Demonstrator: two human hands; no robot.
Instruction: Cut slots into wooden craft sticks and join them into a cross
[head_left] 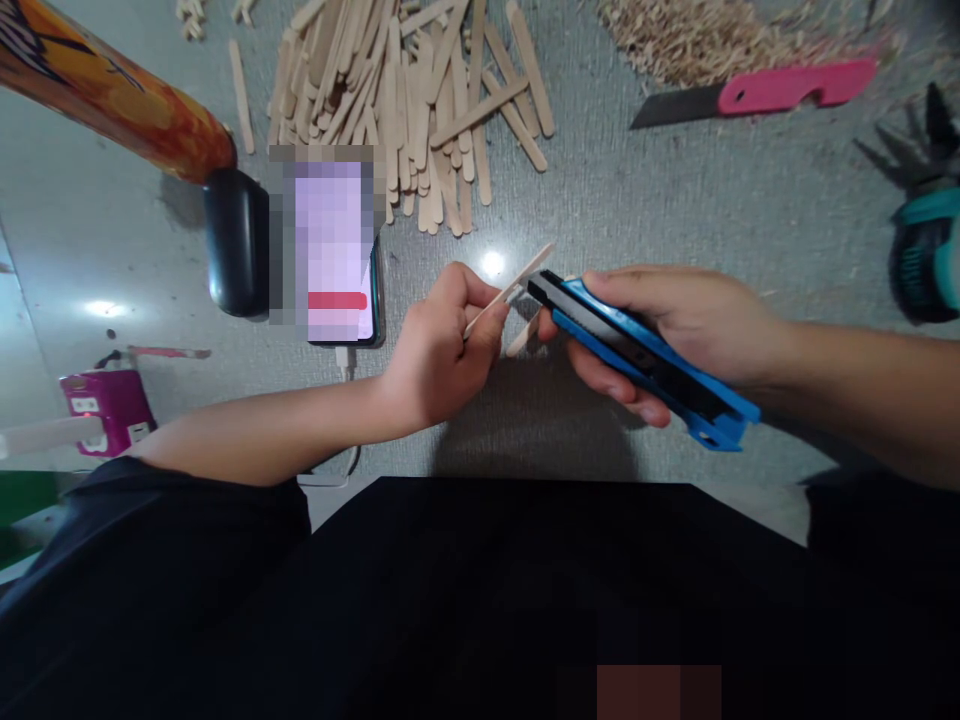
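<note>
Between thumb and fingers, my left hand pinches a thin wooden popsicle stick, which slants up to the right. My right hand is closed around a blue and black utility knife. The knife's front end is right at the stick, just right of my left thumb; whether the blade touches the wood I cannot tell. Below them, another popsicle stick shows partly behind my fingers, on the table.
A large pile of popsicle sticks lies at the back. Wood shavings and a pink-handled cutter are back right, pliers-like teal tool far right. To the left are a plugged-in phone, black case, orange cylinder and purple socket block.
</note>
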